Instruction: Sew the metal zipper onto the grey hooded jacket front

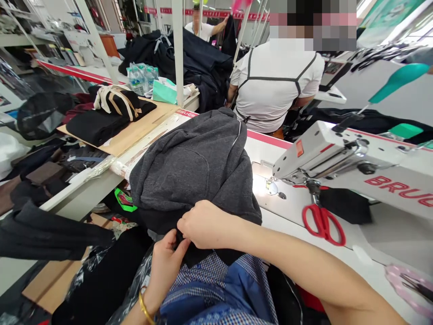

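A dark grey garment (pixel 189 167) with a curved seam and a black lower edge lies bunched over the front of the white sewing table (pixel 280 225), hanging down toward my lap. My left hand (pixel 167 255) pinches its black edge from below, thumb against fingers. Right beside it, my right hand (pixel 206 225) is closed on the same edge, knuckles up. The two hands nearly touch, and the bit of cloth between them is mostly hidden. To the right of the garment stands a sewing machine (pixel 324 153), its needle area lit.
Red-handled scissors (pixel 324 223) lie under the machine arm. A teal-handled tool (pixel 397 83) sticks up above it. At left, folded black garments (pixel 101 122) rest on a brown board (pixel 149 128). A person in a white top (pixel 277 85) sits ahead; another stands farther back.
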Tool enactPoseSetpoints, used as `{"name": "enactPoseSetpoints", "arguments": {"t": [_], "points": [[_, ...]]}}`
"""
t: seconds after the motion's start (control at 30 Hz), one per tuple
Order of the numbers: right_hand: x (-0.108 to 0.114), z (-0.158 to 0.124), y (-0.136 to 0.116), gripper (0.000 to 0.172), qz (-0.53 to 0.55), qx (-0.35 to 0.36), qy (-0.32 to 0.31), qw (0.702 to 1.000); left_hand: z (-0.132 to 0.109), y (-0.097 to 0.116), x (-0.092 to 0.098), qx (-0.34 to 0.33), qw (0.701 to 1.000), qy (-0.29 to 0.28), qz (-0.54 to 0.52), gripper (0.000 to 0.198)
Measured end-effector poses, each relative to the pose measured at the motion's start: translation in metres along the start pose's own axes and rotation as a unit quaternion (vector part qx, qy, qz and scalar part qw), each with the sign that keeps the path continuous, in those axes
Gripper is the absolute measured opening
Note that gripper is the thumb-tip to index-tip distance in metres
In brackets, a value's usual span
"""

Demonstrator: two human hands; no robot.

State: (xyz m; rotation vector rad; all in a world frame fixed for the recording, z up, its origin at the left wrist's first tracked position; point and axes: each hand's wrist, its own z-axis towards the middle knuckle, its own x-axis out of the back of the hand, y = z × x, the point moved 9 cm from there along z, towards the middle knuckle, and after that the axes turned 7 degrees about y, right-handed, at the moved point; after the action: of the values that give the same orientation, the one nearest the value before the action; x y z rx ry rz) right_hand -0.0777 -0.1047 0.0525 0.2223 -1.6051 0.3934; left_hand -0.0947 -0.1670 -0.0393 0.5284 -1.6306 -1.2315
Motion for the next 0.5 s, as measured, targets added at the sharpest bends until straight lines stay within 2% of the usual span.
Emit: {"name": "enactPoseSetpoints", "arguments": {"t": [0.13,0.23,0.33,0.4,0.5], "points": [[0.004,-0.005,-0.007,0.008,-0.006,0.002,0.041,0.999,-0.001,0.001,0.003,-0.023,0.999,0.029,0.008,0.019],[0.002,-0.018,-0.02,0.018,-0.039,0.0,0.127,0.991,-0.006,-0.006,0.005,-0.036,0.997,0.069,0.005,0.018],[-0.012,-0.039,-0.031,0.021,-0.043,-0.035,0.229,0.972,-0.015,-0.022,0.001,-0.031,0.994,0.106,-0.009,0.013],[-0.027,-0.054,-0.031,0.021,-0.014,-0.075,0.269,0.96,-0.019,-0.035,-0.005,-0.021,0.994,0.109,-0.025,0.01],[-0.033,-0.071,-0.023,0.027,0.042,-0.121,0.314,0.941,-0.023,-0.052,-0.016,-0.003,0.994,0.094,-0.052,0.022]]}}
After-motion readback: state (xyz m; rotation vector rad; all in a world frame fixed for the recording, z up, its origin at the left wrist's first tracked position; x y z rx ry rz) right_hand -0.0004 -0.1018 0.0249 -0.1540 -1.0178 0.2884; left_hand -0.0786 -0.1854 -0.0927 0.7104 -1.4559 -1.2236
